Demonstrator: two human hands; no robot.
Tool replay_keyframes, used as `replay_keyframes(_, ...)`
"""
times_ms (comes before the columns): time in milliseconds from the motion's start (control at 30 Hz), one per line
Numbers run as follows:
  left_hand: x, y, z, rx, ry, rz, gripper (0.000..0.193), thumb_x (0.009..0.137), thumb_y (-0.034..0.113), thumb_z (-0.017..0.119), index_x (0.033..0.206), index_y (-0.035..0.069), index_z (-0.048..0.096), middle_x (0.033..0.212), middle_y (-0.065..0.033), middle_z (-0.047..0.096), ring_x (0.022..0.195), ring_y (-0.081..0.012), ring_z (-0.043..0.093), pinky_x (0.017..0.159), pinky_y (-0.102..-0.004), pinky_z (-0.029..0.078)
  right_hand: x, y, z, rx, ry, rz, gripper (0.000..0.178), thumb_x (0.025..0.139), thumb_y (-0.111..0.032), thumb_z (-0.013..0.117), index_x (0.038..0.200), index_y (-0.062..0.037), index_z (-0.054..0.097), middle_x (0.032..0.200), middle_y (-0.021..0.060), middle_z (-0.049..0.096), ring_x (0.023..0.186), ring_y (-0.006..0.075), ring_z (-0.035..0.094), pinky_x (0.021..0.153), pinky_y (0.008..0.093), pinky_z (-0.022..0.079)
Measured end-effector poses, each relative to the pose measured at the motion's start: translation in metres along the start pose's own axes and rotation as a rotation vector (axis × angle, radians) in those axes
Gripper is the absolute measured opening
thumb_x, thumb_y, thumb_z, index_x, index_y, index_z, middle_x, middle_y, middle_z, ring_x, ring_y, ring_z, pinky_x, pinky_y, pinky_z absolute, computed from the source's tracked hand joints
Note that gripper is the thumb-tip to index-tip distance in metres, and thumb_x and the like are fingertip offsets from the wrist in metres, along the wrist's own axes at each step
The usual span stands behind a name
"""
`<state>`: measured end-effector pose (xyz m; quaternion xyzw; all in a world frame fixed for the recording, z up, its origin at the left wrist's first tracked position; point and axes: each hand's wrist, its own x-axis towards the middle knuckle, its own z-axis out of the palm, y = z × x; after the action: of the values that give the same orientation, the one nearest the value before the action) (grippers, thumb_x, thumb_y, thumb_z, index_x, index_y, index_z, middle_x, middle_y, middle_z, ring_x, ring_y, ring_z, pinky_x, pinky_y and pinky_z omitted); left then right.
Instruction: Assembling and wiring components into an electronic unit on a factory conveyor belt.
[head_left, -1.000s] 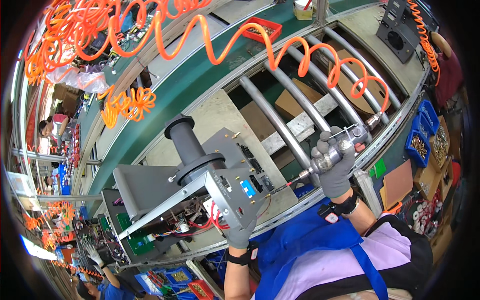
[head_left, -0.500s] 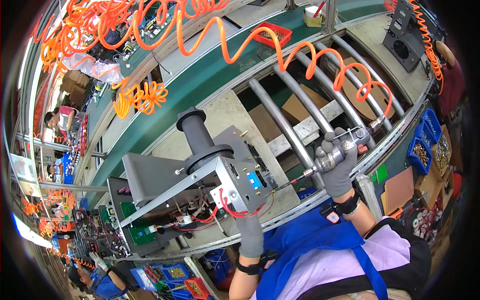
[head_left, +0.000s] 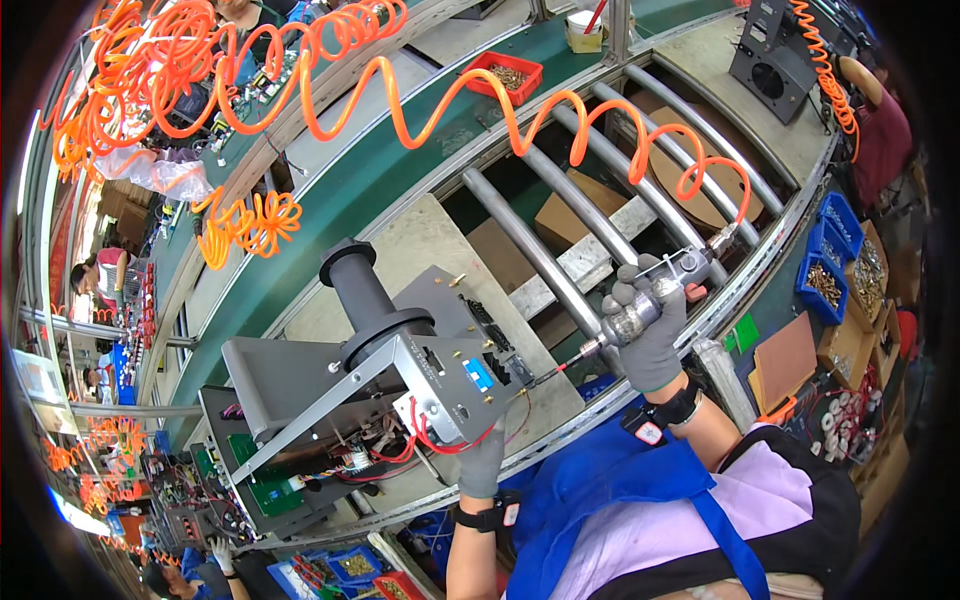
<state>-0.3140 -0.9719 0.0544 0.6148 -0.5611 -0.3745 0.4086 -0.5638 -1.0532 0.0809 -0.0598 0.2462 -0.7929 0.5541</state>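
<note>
In my gloved right hand (head_left: 648, 345) is an air screwdriver (head_left: 632, 318), held level, fingers wrapped round its metal body. Its thin bit (head_left: 553, 377) points left and reaches the edge of the grey metal panel (head_left: 440, 385). That panel belongs to a machine part with a black spool-like cylinder (head_left: 362, 285), a slanting metal bar (head_left: 315, 420) and a blue connector (head_left: 478, 375). My gloved left hand (head_left: 482, 465) is at the panel's lower edge, close to the red wires (head_left: 425, 430); its fingers are hidden behind the panel.
An orange coiled air hose (head_left: 540, 135) hangs across the workspace to the screwdriver. Bare steel rollers (head_left: 535, 240) lie beyond my right hand. A red tray of screws (head_left: 505, 78) sits on the green belt. Blue bins (head_left: 822, 283) stand at right. Co-workers are at the edges.
The whole view has shifted, so the machine part and both hands appear farther left. The screwdriver bit stays at the panel's edge, and both hands keep their places on it.
</note>
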Motion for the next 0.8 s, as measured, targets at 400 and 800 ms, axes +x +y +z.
replay_keyframes(400,0.007,-0.088,-0.032,0.494,-0.079,0.261,0.031,0.088,0.019,0.064,0.113,0.002,0.059,0.111,-0.0123,0.061,0.101,-0.0214,0.058,0.088,-0.0364,0.045,0.002,-0.003,0.007,0.019,0.065,-0.053,0.041,0.086,-0.039,0.057,0.114,-0.0099,0.052,0.095,0.0083,0.058,0.072,0.0137,0.054,0.063,0.0317,0.049)
replay_keyframes(800,0.025,0.002,-0.029,0.335,-0.232,0.164,0.042,0.076,0.012,0.075,0.112,0.0,0.058,0.103,-0.0075,0.062,0.095,-0.0179,0.058,0.084,-0.0331,0.048,0.012,-0.012,-0.002,0.084,0.084,-0.065,0.033,0.081,-0.024,0.051,0.11,-0.0076,0.05,0.092,0.012,0.059,0.069,0.0207,0.062,0.059,0.0373,0.055)
